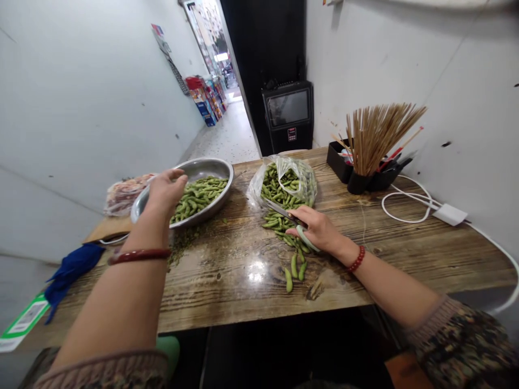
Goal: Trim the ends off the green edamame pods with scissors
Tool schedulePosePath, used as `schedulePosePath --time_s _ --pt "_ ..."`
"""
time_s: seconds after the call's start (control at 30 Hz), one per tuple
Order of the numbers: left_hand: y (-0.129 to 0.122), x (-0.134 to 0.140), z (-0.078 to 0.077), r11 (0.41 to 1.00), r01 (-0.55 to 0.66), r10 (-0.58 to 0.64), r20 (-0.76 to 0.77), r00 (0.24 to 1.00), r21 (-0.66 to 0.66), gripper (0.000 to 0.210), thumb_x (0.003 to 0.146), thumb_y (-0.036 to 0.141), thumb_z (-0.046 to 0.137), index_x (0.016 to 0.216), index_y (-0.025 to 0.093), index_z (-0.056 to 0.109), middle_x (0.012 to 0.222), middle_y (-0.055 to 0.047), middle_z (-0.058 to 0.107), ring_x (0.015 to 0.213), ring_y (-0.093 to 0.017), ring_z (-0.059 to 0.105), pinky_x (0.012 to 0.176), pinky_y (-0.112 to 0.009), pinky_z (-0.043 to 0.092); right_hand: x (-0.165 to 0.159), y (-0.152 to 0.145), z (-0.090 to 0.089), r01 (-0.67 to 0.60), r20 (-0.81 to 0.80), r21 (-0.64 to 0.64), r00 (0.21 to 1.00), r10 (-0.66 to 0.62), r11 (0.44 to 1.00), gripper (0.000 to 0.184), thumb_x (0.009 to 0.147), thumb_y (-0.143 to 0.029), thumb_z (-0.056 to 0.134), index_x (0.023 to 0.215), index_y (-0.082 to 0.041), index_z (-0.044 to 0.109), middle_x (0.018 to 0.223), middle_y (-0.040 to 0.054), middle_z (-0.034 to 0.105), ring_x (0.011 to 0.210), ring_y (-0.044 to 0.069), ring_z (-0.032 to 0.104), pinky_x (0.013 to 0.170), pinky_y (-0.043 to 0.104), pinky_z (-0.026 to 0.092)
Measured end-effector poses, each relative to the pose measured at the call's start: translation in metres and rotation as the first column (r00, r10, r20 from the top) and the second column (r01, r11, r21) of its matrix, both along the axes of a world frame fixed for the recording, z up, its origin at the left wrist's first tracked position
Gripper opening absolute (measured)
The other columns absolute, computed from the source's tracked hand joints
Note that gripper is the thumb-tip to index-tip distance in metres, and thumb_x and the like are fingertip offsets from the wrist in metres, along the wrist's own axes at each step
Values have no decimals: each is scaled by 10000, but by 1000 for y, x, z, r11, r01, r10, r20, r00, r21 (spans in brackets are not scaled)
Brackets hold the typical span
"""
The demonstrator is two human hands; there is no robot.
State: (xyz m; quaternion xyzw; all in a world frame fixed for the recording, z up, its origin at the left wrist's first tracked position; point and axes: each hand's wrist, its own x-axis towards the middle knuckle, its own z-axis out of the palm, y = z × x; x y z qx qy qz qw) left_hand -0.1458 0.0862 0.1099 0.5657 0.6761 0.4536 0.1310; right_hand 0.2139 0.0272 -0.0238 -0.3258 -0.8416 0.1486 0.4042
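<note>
Scissors in right hand, pods in bowl.
Left hand hovers over the bowl, its hold unclear; right hand grasps the scissors beside more pods spread from a bag onto the table.

A: Where is it brightest?
B: Through the tall, narrow doorway, where pale daylight washes out detail and the view beyond is soft.
A: Glare?
B: One white hot spot on the brown, wood-grained table, and a duller gleam inside the oval, silvery metal bowl.
A: Dark parts?
B: The tall black panel beside the doorway and the space under the table sink nearly to black.
A: Distortion?
B: Plenty: the smooth white walls lean and stretch toward the edges.
</note>
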Motion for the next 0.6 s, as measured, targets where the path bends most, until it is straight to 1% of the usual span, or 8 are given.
schedulePosePath --time_s 0.07,0.13,0.17,0.23,0.3,0.4,0.53,0.6 --pt "-1 -4 -14 997 -72 72 -113 991 -1 185 760 219 625 900 104 664 650 16 587 630 -139 508 706 -293 438 0 0 -1 -5 -4 1 1000 5 1000 436 820 -313 684 1217 -177 567 979 91 621 796 189 608 713 305 513" --pt "0 -4 -29 994 -104 93 -256 962 -33 186 735 201 619 872 112 706 725 -31 650 700 -183 565 753 -316 447 -1 -1 -1 -7 -5 -6 1000 7 1000 437 818 -311 686 1220 -186 567 981 89 623 780 183 609 698 297 513" --pt "1 -3 -35 990 -123 90 -390 916 -61 207 748 208 592 885 119 719 780 -57 674 744 -205 590 771 -325 454 -2 -2 0 -8 -2 -11 1000 8 1000 435 819 -312 686 1219 -185 568 977 89 623 773 181 609 692 293 513" --pt "5 -3 -44 986 -146 84 -512 855 -82 245 751 210 567 903 123 737 887 -105 694 834 -251 613 814 -351 456 -2 -3 0 -5 7 -23 1000 5 1000 428 825 -318 680 1215 -179 569 974 90 624 775 181 611 693 291 513" --pt "8 -3 -49 985 -151 77 -566 821 -85 266 739 214 565 914 131 748 983 -133 684 907 -287 611 855 -377 448 -2 -3 1 -3 12 -27 1000 4 1000 426 829 -325 676 1213 -173 569 982 93 626 813 191 615 712 297 512" --pt "13 -5 -51 986 -142 55 -625 778 -90 290 717 206 574 932 142 757 1059 -154 654 988 -326 586 905 -410 428 -2 -2 0 -6 20 -25 1000 6 1000 438 825 -328 682 1217 -176 562 983 88 626 863 205 618 739 307 512" --pt "19 -6 -51 975 -185 37 -729 683 -124 295 733 208 554 936 154 761 1062 -173 627 1011 -357 564 886 -446 431 -3 -1 -3 -9 19 -19 1000 10 1000 440 817 -311 691 1217 -181 560 988 84 620 852 200 620 741 306 514" --pt "21 -6 -51 970 -196 22 -751 660 -143 268 748 216 543 888 155 763 1023 -174 625 971 -351 575 840 -439 447 -3 -1 -2 -8 17 -18 1000 8 1000 438 817 -306 691 1216 -183 559 991 86 619 850 200 619 734 303 515"
